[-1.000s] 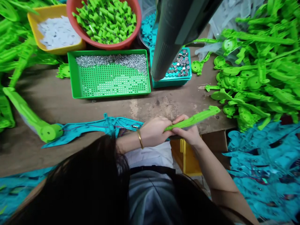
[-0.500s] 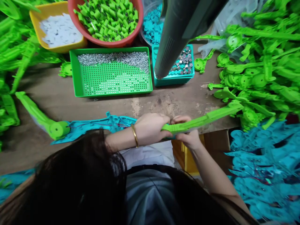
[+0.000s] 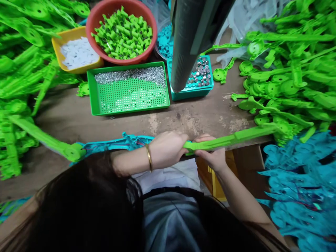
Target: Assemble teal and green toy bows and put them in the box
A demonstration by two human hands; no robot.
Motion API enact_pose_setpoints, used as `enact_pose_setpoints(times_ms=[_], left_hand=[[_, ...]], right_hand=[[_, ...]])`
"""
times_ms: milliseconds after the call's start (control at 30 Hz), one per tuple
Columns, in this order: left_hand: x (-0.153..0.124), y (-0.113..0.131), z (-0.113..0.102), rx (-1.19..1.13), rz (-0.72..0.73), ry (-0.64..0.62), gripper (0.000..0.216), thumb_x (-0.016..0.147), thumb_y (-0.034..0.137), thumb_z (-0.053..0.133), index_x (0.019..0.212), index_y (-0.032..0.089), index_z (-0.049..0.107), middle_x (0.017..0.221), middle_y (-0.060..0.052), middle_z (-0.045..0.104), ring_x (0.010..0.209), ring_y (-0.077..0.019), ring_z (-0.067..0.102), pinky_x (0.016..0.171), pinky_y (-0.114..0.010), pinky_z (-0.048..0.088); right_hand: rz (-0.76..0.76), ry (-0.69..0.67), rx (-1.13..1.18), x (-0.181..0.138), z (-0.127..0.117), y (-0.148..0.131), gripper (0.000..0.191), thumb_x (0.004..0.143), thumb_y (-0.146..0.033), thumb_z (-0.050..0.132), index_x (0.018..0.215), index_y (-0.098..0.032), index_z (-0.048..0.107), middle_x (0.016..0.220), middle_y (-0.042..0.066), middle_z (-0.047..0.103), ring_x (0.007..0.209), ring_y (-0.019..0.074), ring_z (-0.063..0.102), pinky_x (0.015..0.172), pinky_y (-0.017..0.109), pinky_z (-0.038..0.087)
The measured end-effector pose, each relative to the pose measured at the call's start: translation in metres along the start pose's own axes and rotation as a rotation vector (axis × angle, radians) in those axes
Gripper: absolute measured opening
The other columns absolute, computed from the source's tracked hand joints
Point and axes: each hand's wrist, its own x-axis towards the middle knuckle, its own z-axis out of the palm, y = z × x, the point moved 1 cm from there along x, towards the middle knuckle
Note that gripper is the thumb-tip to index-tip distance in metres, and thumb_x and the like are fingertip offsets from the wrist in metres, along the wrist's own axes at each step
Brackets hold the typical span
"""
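Note:
A long blue plastic part [image 3: 112, 144] with thin red wires lies along the near side of the bench. One green plastic arm [image 3: 44, 134] is joined to its left end by a round hub, and another green plastic arm [image 3: 236, 138] reaches out to the right from its other end. My left hand [image 3: 169, 148], with a gold bangle at the wrist, is closed round the right end of the blue part, at the joint. My right hand [image 3: 214, 155] is closed on the right green arm near that joint, its fingers partly hidden behind the arm.
A green tray [image 3: 128, 101] of small screws, a teal box [image 3: 191, 92] of metal discs, a red bowl [image 3: 93, 24] and a yellow tray [image 3: 59, 43] stand behind. A dark tool [image 3: 183, 52] hangs overhead. Green parts [image 3: 294, 77] and blue parts [image 3: 301, 185] are heaped right.
My view has shifted, so the trays sit slightly lower and the left-side heap shows more. Both hands keep their grip, and the right green arm lies at a slightly flatter angle.

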Motion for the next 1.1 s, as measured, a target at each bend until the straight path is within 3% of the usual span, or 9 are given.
enact_pose_setpoints(times_ms=[100, 267, 400, 600, 733, 800, 900, 1000, 1100], left_hand=[[-0.001, 0.001, -0.002, -0.003, 0.030, 0.038, 0.022, 0.090, 0.031, 0.056, 0.102, 0.014, 0.065, 0.098, -0.008, 0.070, 0.094, -0.0238, 0.066, 0.082, -0.034, 0.050], [-0.001, -0.003, -0.003, -0.067, 0.087, 0.100, 0.023, 0.090, 0.030, 0.056, 0.105, 0.016, 0.067, 0.097, -0.007, 0.072, 0.094, -0.0217, 0.066, 0.081, -0.031, 0.049], [0.001, -0.006, -0.007, -0.085, 0.130, 0.103, 0.024, 0.089, 0.029, 0.059, 0.107, 0.016, 0.068, 0.097, -0.006, 0.072, 0.091, -0.0198, 0.067, 0.080, -0.028, 0.048], [0.008, -0.011, -0.008, -0.125, 0.136, 0.053, 0.020, 0.087, 0.030, 0.062, 0.101, 0.018, 0.070, 0.099, -0.004, 0.074, 0.093, -0.0194, 0.067, 0.079, -0.026, 0.046], [0.013, -0.018, -0.008, -0.139, 0.125, -0.004, 0.023, 0.088, 0.034, 0.061, 0.103, 0.019, 0.070, 0.096, -0.004, 0.074, 0.088, -0.0179, 0.068, 0.075, -0.024, 0.044], [0.014, -0.021, -0.008, -0.134, 0.096, -0.045, 0.025, 0.088, 0.035, 0.061, 0.105, 0.019, 0.070, 0.097, -0.004, 0.075, 0.087, -0.0178, 0.068, 0.073, -0.024, 0.044], [0.016, -0.023, -0.006, -0.113, 0.061, -0.070, 0.026, 0.088, 0.035, 0.061, 0.105, 0.019, 0.070, 0.098, -0.004, 0.075, 0.088, -0.0183, 0.068, 0.072, -0.024, 0.043], [0.020, -0.023, -0.003, -0.099, 0.048, -0.093, 0.028, 0.090, 0.037, 0.058, 0.107, 0.018, 0.069, 0.094, -0.004, 0.074, 0.083, -0.0175, 0.067, 0.069, -0.024, 0.043], [0.023, -0.018, 0.005, -0.026, 0.032, -0.135, 0.030, 0.092, 0.038, 0.055, 0.106, 0.016, 0.069, 0.095, -0.006, 0.074, 0.084, -0.0190, 0.067, 0.071, -0.026, 0.045]], right_hand=[[0.089, -0.041, 0.049, -0.006, 0.004, 0.000, 0.050, 0.061, -0.050, 0.082, 0.101, -0.025, 0.066, 0.092, 0.005, 0.072, 0.085, 0.0231, 0.068, 0.076, 0.040, 0.057], [0.157, -0.037, 0.034, -0.009, 0.009, -0.006, 0.033, 0.073, -0.049, 0.072, 0.093, -0.023, 0.068, 0.093, 0.006, 0.073, 0.088, 0.0242, 0.070, 0.086, 0.043, 0.056], [0.184, -0.091, 0.028, -0.010, 0.012, -0.006, 0.053, 0.059, -0.049, 0.082, 0.102, -0.022, 0.067, 0.105, 0.007, 0.072, 0.095, 0.0254, 0.069, 0.086, 0.042, 0.057], [0.211, -0.047, -0.067, -0.022, 0.026, -0.003, 0.026, 0.067, -0.036, 0.077, 0.086, -0.018, 0.070, 0.090, 0.006, 0.075, 0.086, 0.0255, 0.070, 0.084, 0.042, 0.057], [0.264, -0.119, 0.079, -0.005, 0.002, -0.013, 0.047, 0.060, -0.048, 0.081, 0.095, -0.019, 0.069, 0.095, 0.007, 0.075, 0.092, 0.0259, 0.070, 0.083, 0.041, 0.058], [0.222, 0.031, 0.228, 0.013, -0.023, -0.026, 0.054, 0.064, -0.059, 0.076, 0.103, -0.022, 0.065, 0.099, 0.006, 0.075, 0.091, 0.0237, 0.071, 0.080, 0.039, 0.059], [0.135, 0.271, 0.304, 0.038, -0.051, -0.042, 0.044, 0.074, -0.059, 0.068, 0.097, -0.022, 0.064, 0.089, 0.005, 0.075, 0.079, 0.0194, 0.072, 0.074, 0.036, 0.059], [0.122, 0.321, 0.299, 0.056, -0.054, -0.041, 0.040, 0.070, -0.055, 0.073, 0.085, -0.019, 0.063, 0.072, 0.004, 0.072, 0.065, 0.0182, 0.069, 0.068, 0.034, 0.058], [0.205, 0.348, 0.250, 0.066, -0.048, -0.026, 0.042, 0.071, -0.059, 0.067, 0.082, -0.019, 0.060, 0.067, 0.004, 0.069, 0.063, 0.0197, 0.067, 0.064, 0.035, 0.057]])
